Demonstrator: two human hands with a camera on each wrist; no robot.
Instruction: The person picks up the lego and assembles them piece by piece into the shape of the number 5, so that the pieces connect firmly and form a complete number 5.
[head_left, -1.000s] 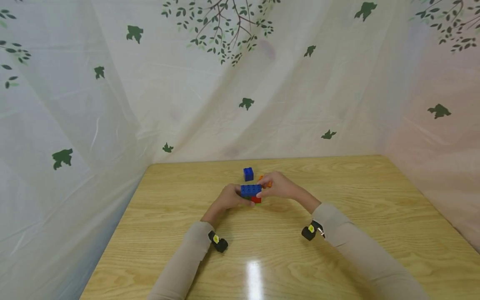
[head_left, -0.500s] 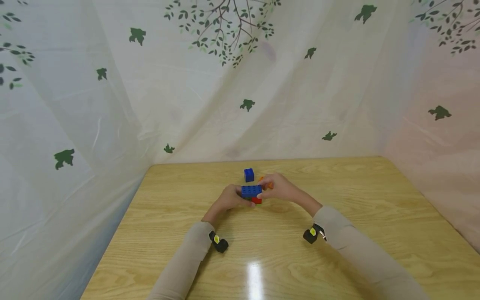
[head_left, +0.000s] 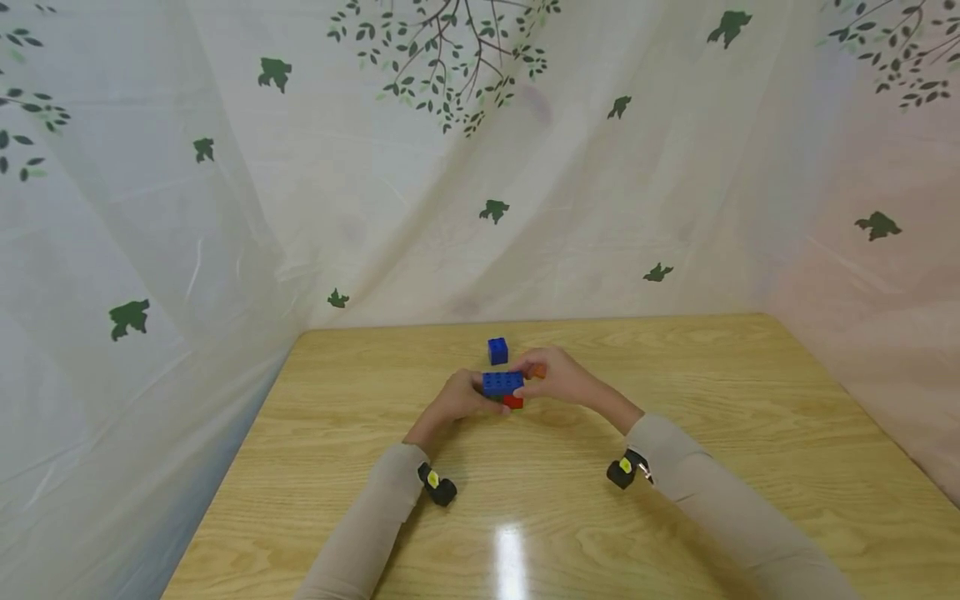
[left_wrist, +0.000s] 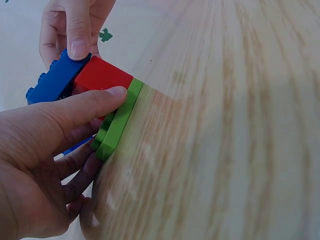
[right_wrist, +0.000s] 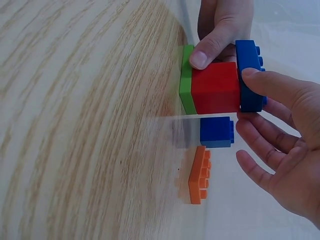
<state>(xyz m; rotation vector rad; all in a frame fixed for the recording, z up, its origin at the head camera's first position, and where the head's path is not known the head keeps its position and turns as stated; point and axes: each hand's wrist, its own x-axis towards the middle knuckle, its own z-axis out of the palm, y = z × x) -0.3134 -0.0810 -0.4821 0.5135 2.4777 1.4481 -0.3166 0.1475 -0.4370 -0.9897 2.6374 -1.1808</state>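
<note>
Near the middle of the table, a long blue brick (head_left: 502, 383) lies over a red brick (head_left: 513, 402), which stands on a thin green brick (left_wrist: 120, 122). My left hand (head_left: 459, 396) grips the lower part of this stack. Its thumb lies across the red brick onto the green one, with the fingers on the opposite side. At the right end of the long blue brick, my right hand (head_left: 558, 377) pinches it, thumb on the near side face. In the right wrist view, a narrow dark gap shows between the blue and red bricks.
Behind the stack on the wooden table (head_left: 360, 467) stands a small blue brick (head_left: 498, 351). A flat orange brick (right_wrist: 198, 177) lies beside it, partly hidden by the right hand in the head view. A printed curtain (head_left: 420, 250) hangs along the table's back edge.
The fingers of my right hand have shifted slightly left behind the long blue brick and cover more of the orange brick. My left hand and the stack stay nearly in place.
</note>
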